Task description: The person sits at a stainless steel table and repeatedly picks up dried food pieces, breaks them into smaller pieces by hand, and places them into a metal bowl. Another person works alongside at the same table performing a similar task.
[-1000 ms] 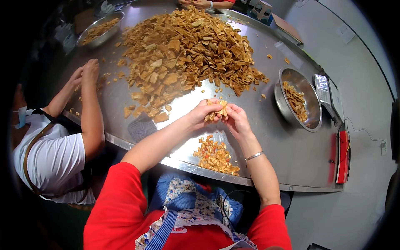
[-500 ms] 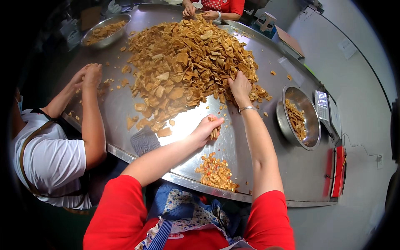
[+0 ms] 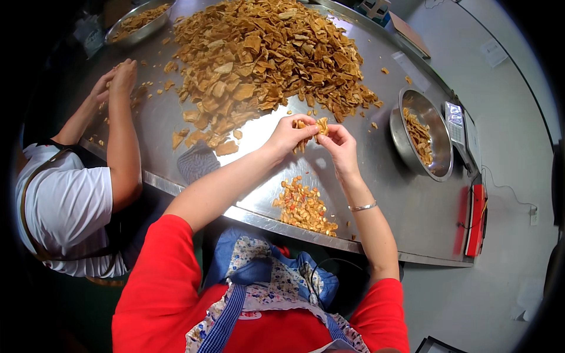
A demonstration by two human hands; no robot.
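My left hand (image 3: 285,135) is closed around a few dried brown slices (image 3: 300,143), which stick out past the fingers. Close beside it, my right hand (image 3: 341,152) pinches a curled dried slice (image 3: 322,127) between thumb and fingers. Both hands meet above the shiny steel table, just on the near side of a large heap of dried brown slices (image 3: 265,59). Below my hands, by the table's near edge, lies a small pile of yellowish-orange bits (image 3: 304,206). Their exact kind cannot be told.
On the right stands a steel bowl (image 3: 395,126) partly filled with slices, beside a device with a keypad (image 3: 454,126). A grey cloth (image 3: 197,162) lies left of my forearm. At left a person in white (image 3: 76,194) works with both hands; another bowl (image 3: 162,22) sits far left.
My right hand has come back from the heap toward my left hand, now with a slice in its fingers. My left hand has stayed closed on its slices. The view has tilted nearer.
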